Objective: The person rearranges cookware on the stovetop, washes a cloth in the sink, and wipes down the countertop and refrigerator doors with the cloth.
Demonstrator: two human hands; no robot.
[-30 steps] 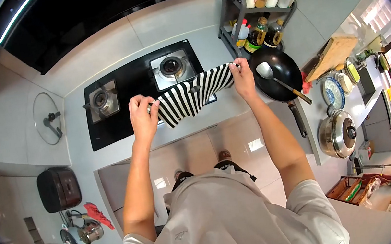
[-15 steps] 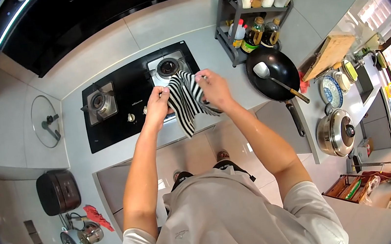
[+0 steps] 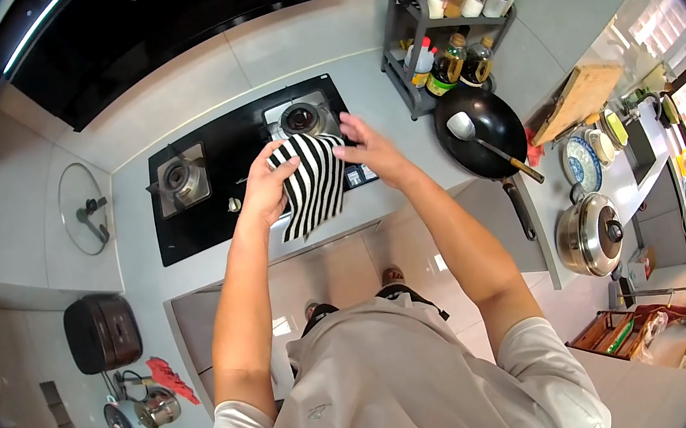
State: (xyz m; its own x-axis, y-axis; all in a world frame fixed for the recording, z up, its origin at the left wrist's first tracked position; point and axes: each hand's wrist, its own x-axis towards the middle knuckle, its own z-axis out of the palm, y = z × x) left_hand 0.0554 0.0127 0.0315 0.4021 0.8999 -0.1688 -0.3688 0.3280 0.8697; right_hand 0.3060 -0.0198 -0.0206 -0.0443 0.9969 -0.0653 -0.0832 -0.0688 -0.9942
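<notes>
A black-and-white striped cloth (image 3: 315,185) hangs folded over the front edge of the black gas stove (image 3: 218,157). My left hand (image 3: 266,181) grips its upper left part, thumb on top. At the cloth's upper right edge is my right hand (image 3: 371,151), its fingers spread and the thumb at the cloth. Behind the cloth sits the right burner (image 3: 301,119), and the left burner (image 3: 179,176) is farther left.
A black wok (image 3: 494,120) holding a spatula (image 3: 485,141) sits right of the stove, below a seasoning rack (image 3: 419,65). Farther right are a steel pot (image 3: 590,235), bowls (image 3: 583,163) and a cutting board (image 3: 583,98). A rice cooker (image 3: 103,333) stands at left.
The cloth went from stretched wide between both hands to folded into a narrower piece. My hands came closer together, and the fingers of my right hand have opened.
</notes>
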